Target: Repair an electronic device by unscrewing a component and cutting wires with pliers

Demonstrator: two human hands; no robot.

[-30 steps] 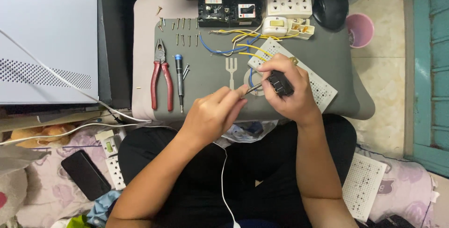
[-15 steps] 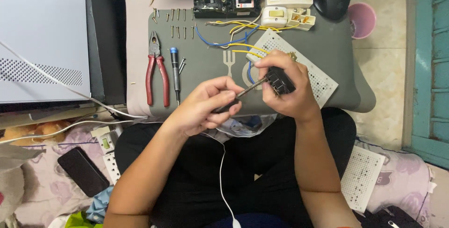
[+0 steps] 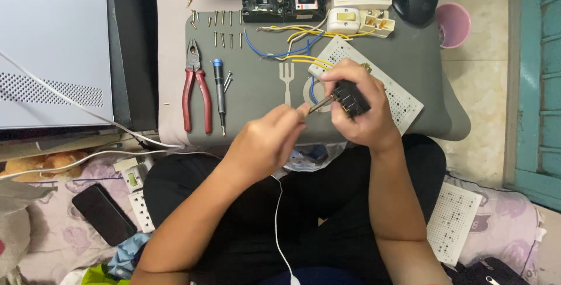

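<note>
Black switch module (image 3: 350,99) sits centre frame, clamped in my right hand (image 3: 362,115) above the grey counter (image 3: 257,98). Left hand (image 3: 266,142) pinches a small screwdriver (image 3: 320,105), tip at the module. Keep shaft square to the screw; press lightly, I judge.

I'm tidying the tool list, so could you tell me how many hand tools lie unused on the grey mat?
2: red-handled pliers at the mat's left, and a blue-tipped screwdriver just right of them. A third tool is in the left hand; others may be hidden.
</note>
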